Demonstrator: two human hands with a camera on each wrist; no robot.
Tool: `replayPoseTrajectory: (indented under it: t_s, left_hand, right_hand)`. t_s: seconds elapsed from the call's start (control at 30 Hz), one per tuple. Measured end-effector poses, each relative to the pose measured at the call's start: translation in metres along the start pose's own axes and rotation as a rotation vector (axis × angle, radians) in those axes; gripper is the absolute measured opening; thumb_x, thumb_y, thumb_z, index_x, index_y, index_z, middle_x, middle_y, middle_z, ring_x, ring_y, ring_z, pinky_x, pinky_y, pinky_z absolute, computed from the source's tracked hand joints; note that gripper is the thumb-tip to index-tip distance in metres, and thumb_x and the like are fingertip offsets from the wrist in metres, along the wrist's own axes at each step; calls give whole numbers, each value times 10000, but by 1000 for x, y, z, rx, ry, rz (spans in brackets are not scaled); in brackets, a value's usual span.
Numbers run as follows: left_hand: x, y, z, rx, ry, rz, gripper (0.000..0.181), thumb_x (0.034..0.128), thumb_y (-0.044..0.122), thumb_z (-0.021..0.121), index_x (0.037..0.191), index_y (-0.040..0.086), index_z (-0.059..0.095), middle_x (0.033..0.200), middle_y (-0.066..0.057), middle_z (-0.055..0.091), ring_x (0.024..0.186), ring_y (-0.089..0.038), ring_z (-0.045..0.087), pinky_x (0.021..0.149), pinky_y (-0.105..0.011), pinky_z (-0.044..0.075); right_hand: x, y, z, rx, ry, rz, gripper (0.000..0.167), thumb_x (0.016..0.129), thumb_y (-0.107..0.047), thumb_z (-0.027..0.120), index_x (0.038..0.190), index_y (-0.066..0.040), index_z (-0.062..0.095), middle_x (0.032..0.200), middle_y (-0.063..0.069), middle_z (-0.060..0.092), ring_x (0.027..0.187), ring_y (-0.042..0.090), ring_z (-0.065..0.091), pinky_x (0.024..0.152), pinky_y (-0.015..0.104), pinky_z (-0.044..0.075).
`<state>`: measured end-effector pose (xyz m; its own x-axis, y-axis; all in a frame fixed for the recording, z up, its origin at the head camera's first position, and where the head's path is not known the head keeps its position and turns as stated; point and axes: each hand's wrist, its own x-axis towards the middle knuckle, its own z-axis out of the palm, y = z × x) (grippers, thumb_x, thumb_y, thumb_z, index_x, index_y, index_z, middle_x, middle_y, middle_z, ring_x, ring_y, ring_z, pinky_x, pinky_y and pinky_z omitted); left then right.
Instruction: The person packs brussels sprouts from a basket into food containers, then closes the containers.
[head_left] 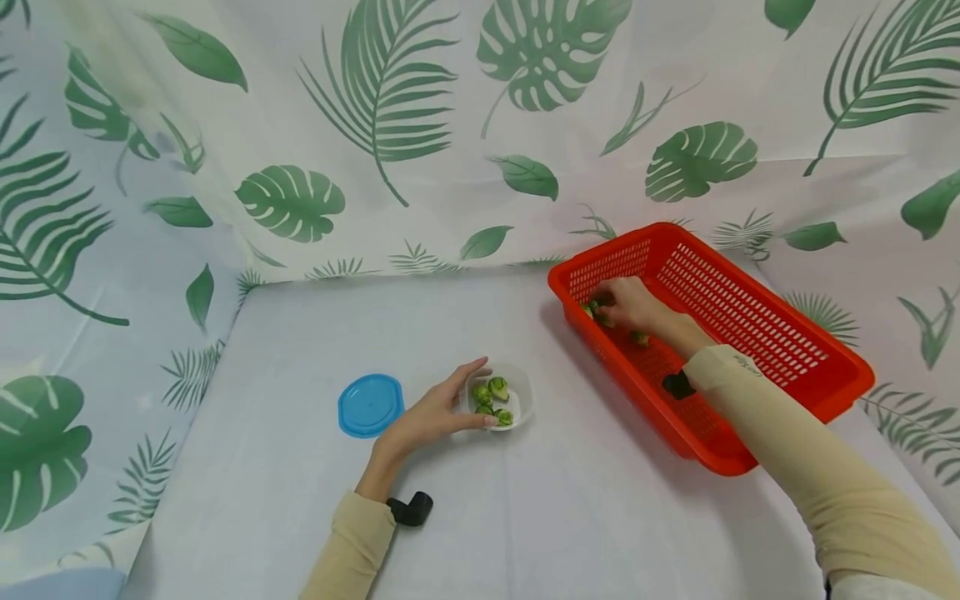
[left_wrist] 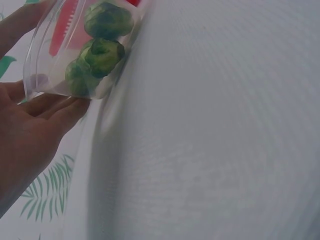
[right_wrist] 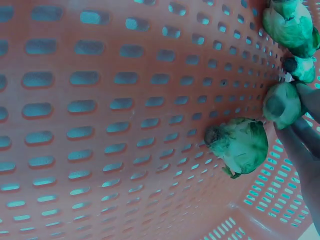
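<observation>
A small clear container (head_left: 517,392) holding several green Brussels sprouts (head_left: 498,387) stands on the white table. My left hand (head_left: 435,414) grips it from the left, thumb and fingers around its sides; the left wrist view shows the hand (left_wrist: 30,125) against the clear wall with sprouts (left_wrist: 104,56) inside. My right hand (head_left: 633,307) reaches into the red basket (head_left: 757,321) at its far left end. In the right wrist view its fingers (right_wrist: 300,145) pinch a sprout (right_wrist: 282,106), with another sprout (right_wrist: 241,146) lying nearby on the basket's slotted floor and more beyond.
A blue lid (head_left: 371,406) lies flat on the table (head_left: 300,350), left of my left hand. The basket stands at the right, its long side slanting from back left to front right. Leaf-patterned cloth hangs behind and beside the table.
</observation>
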<state>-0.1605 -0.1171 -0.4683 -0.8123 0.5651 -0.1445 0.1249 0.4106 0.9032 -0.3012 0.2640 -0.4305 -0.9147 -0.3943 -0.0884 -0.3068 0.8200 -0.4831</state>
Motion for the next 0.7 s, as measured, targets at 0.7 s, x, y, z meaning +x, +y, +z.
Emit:
replayPoseTrajectory:
  t_s: [0.7]
  left_hand:
    - [1,-2,-1,10,3,0,935,905,436,784,1649,291,237,1635,78,392,1575,-237,233,1235,-569,278]
  right_hand:
    - [-14,-11,-12,3,146,-18,280,972,-48,670,1235,39,710,1120,232,729,964,357,652,890,511,567]
